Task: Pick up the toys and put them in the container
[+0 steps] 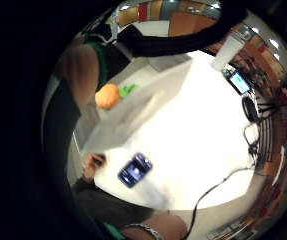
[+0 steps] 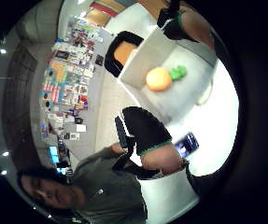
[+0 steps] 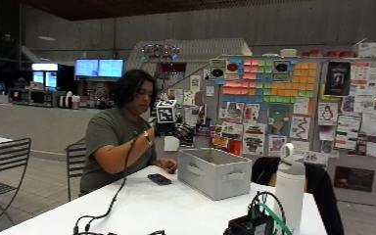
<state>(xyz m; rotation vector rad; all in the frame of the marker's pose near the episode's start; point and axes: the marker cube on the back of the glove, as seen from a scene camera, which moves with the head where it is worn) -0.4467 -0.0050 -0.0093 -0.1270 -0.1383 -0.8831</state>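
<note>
Toy already in: an orange, round plush fruit with green leaves point(image 2: 160, 77) lies on the floor of the grey fabric bin point(image 3: 215, 172). Gloved right hand point(image 3: 166, 128) hangs raised above the bin's ten o'clock corner; finger state cannot be told. No other toy shows on the white table point(image 3: 162, 205), so the task looks near done.

Open-topped container point(image 3: 215, 172) (phone point(image 3: 159, 179) beside)
</note>
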